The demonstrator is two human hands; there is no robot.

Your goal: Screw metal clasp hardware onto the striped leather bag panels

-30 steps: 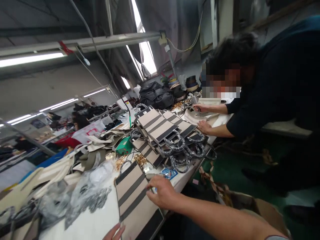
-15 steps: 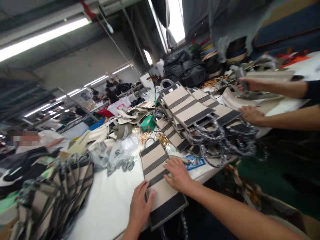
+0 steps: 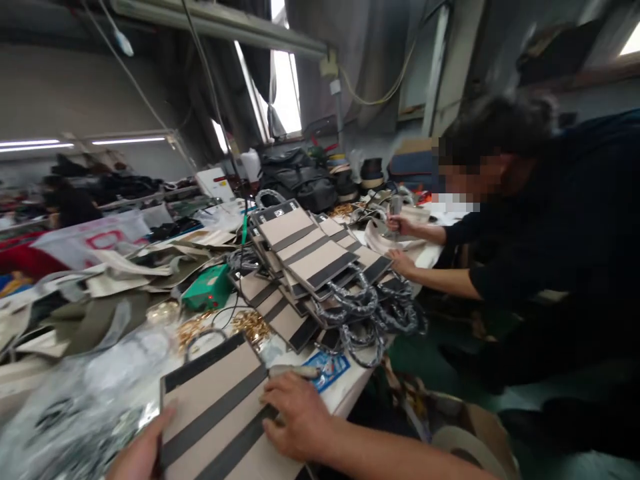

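A flat beige tote bag with dark stripes [image 3: 235, 427] lies in front of me, one handle looping out at its far end. My left hand [image 3: 143, 447] grips its left edge; the lower part of this hand is cut off by the frame. My right hand [image 3: 300, 420] rests on the bag's right side, fingers slightly bent and apart on the fabric. Just beyond those fingers lies a pale, rod-like tool [image 3: 293, 371], partly over a blue packet [image 3: 330, 371]. Whether the right fingertips touch the tool is unclear.
A pile of similar bags [image 3: 310, 250] with plastic-wrapped handles stands beyond, by the table edge. A green box [image 3: 207, 288], gold-coloured hardware [image 3: 250, 327] and clear plastic bags [image 3: 115, 373] lie to its left. At right, a co-worker [image 3: 550, 200] leans over the table, holding a tool.
The view has swung right and closer, bringing the co-worker's head and body into sight. The bag stack at far left has left the frame. Both my hands stay at the tote bag.
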